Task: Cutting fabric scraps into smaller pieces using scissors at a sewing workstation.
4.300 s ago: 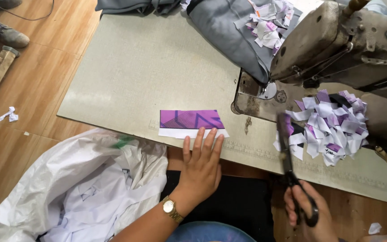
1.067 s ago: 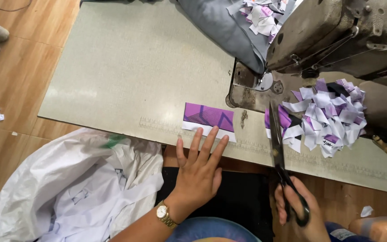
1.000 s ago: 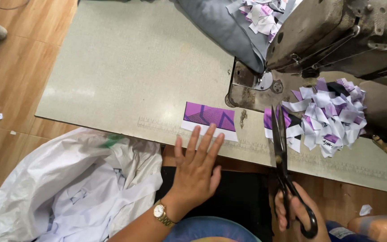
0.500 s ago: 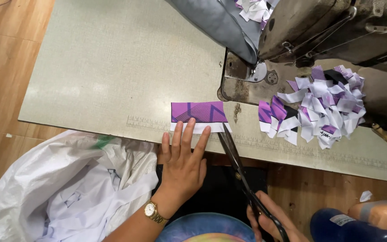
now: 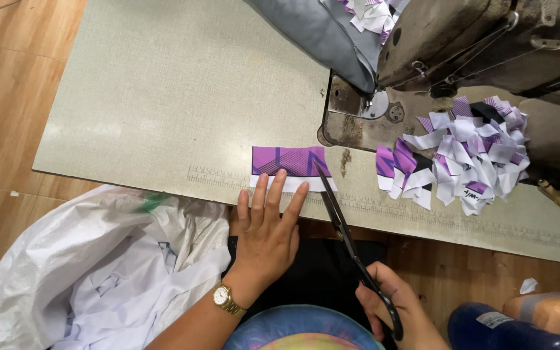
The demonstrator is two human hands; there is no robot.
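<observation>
Head cam, looking straight down at a sewing table [image 5: 131, 104]: looks like the trimming step. Left hand [image 5: 268, 227] lies flat with fingers spread, fingertips pinning the white lower edge of the purple patterned strip [image 5: 290, 166] near the table's front edge. Right hand [image 5: 393, 311] is wrapped through the handles of the black scissors [image 5: 348, 236], blades close together, tip touching the strip's right end. I'd say a cut wants the blades opened and lined up first. Cut pieces [image 5: 465, 162] piled just right.
</observation>
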